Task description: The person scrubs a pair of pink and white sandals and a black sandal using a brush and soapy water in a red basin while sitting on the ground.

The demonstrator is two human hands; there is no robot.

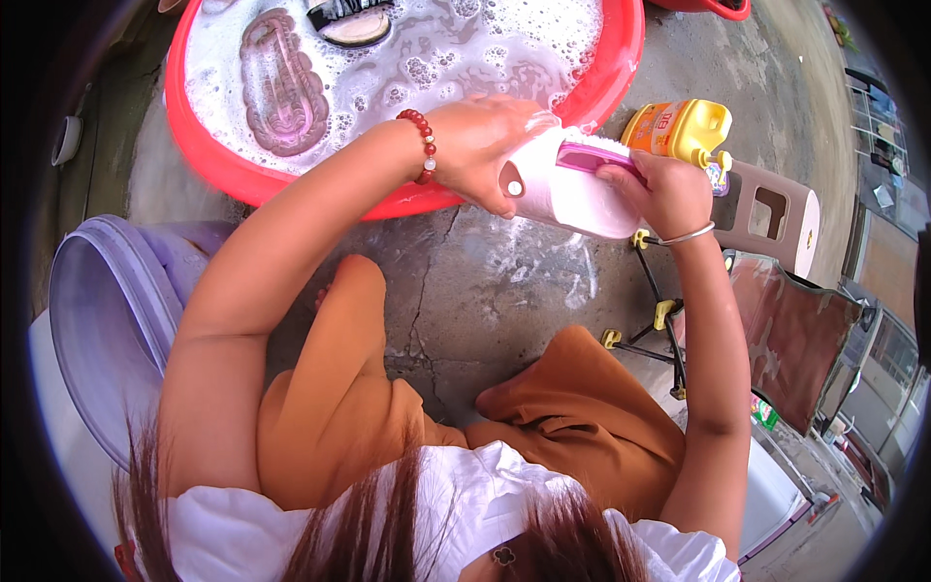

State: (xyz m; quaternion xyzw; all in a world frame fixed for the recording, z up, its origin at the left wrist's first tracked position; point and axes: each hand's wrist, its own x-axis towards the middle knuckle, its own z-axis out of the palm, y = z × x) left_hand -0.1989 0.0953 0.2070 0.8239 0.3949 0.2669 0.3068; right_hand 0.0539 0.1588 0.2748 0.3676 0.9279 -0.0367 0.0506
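My left hand (484, 149) grips a pale pink slipper (589, 200) at its strap end, over the near right rim of a red plastic basin (407, 200). A pink scrubbing brush (593, 156) with white bristles is in my right hand (665, 185), held against the slipper's upper side. Foam lies along the brush and on my left fingers. In the basin's soapy water floats a brownish-pink slipper with a scalloped edge (284, 87). Beyond it, a black and white shoe (353, 25) is partly cut off by the top of the picture.
A yellow detergent jug (673, 131) stands right of the basin, near a beige plastic stool (778, 214). A folding chair (793, 327) with black legs is at the right. A large purple bucket (109, 320) lies tipped at the left. Wet concrete is between my knees.
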